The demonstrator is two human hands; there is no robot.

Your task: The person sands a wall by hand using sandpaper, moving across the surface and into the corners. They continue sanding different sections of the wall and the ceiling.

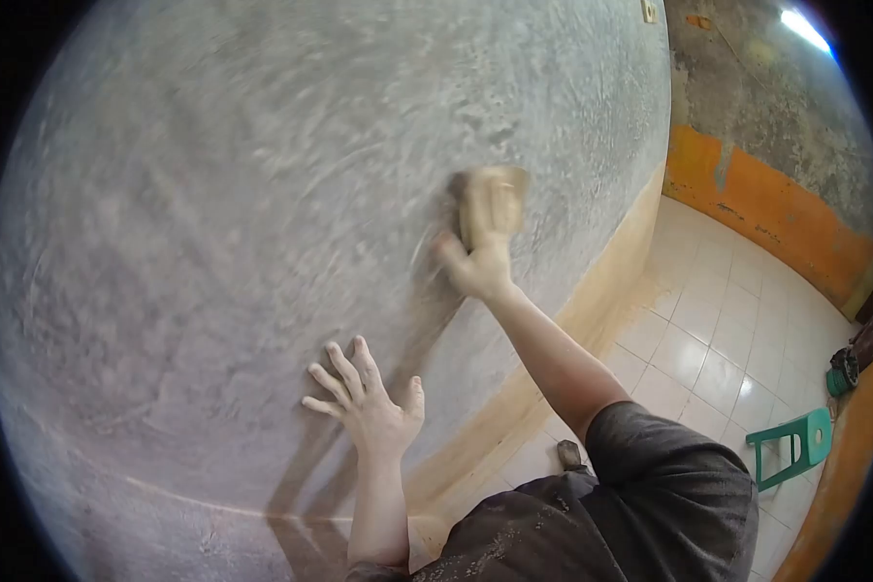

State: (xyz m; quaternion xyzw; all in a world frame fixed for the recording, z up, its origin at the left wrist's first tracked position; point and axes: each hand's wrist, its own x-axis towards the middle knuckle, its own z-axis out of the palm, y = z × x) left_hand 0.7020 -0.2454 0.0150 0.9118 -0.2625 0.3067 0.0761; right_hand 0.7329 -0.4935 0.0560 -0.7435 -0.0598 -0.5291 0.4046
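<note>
My right hand (pixel 485 252) presses a tan piece of sandpaper (pixel 519 184) flat against the grey, mottled plaster wall (pixel 262 165). Motion smears the fingers and the sheet, so its exact edges are hard to make out. Lower and to the left, my left hand (pixel 373 412) has its fingers spread, close to or touching the same wall, and holds nothing. Pale dust coats both hands, and their shadows fall on the plaster.
A tan band (pixel 601 257) runs along the wall's foot above a white tiled floor (pixel 689 339). At right stands a green plastic stool (pixel 815 436). Behind is a worn wall with an orange band (pixel 766 194); a lamp (pixel 805 29) glows at upper right.
</note>
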